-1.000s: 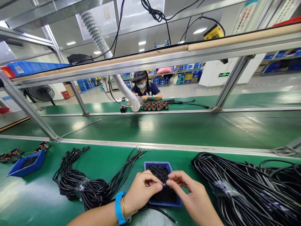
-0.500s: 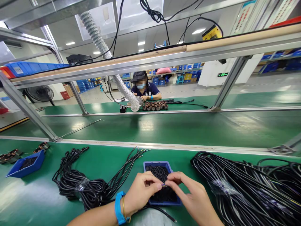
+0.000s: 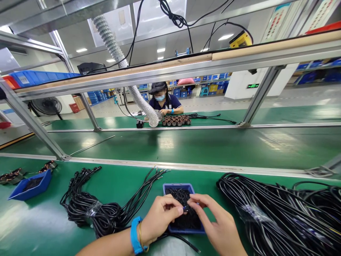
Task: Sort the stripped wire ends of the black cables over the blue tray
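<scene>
My left hand (image 3: 163, 214) pinches a thin blue wire (image 3: 185, 208) between thumb and forefinger, its tip poking out toward the right. Close to that tip, my right hand (image 3: 213, 220) has its thumb and fingers pressed together; whatever lies between them is too small to make out. Both hands hover over a blue bin (image 3: 177, 185) filled with short black tube pieces (image 3: 178, 194). A black cable (image 3: 183, 240) passes beneath my left wrist and ends on the green table in front of the bin.
Left of the bin lies a tied bundle of black cables (image 3: 106, 213); a larger bundle (image 3: 266, 213) lies on the right. A second blue bin (image 3: 34, 188) stands at far left near copper-wound coils (image 3: 12, 176). Across the bench sits a co-worker (image 3: 170, 101) behind a metal frame (image 3: 170, 128).
The fingers of my right hand have shifted slightly at the wire tip. A yellow wire seen between the hands before no longer shows; a blue one does. My left hand stays almost in place.
</scene>
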`<state>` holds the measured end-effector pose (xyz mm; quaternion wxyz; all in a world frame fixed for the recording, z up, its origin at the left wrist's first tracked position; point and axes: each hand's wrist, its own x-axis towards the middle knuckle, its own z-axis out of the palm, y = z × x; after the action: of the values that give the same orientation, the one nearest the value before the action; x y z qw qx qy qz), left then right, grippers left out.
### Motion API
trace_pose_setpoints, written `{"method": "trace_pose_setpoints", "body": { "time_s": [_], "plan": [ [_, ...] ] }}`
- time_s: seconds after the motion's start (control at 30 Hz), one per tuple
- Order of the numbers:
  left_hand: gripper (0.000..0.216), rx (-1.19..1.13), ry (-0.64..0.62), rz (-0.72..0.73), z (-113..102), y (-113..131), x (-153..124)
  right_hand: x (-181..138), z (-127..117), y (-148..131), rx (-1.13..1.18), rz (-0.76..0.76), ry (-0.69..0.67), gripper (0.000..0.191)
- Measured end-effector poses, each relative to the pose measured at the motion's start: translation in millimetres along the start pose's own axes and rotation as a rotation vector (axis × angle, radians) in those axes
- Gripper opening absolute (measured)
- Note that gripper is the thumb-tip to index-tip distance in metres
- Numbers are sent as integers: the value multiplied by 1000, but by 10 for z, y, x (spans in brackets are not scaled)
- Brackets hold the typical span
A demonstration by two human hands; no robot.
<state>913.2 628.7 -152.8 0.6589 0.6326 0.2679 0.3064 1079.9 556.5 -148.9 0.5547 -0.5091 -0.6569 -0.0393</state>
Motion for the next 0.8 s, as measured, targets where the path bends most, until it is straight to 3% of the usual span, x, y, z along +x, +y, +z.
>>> {"method": "trace_pose_setpoints", "body": {
  "time_s": [0.17, 0.43, 0.67, 0.8],
  "plan": [
    [30, 5, 0, -2, 3, -10, 3, -7, -13, 21, -85, -126, -75, 15],
    [27, 43, 2, 9, -10, -18, 3, -2, -14, 35, -100, -179, -114, 14],
    [26, 53, 6, 2, -11, -16, 0, 12, -40, 11, -121, -182, -68, 12],
    [24, 89, 4, 3, -4, 15, 7, 22, -16, -12, -84, -215, -119, 14]
  ]
}}
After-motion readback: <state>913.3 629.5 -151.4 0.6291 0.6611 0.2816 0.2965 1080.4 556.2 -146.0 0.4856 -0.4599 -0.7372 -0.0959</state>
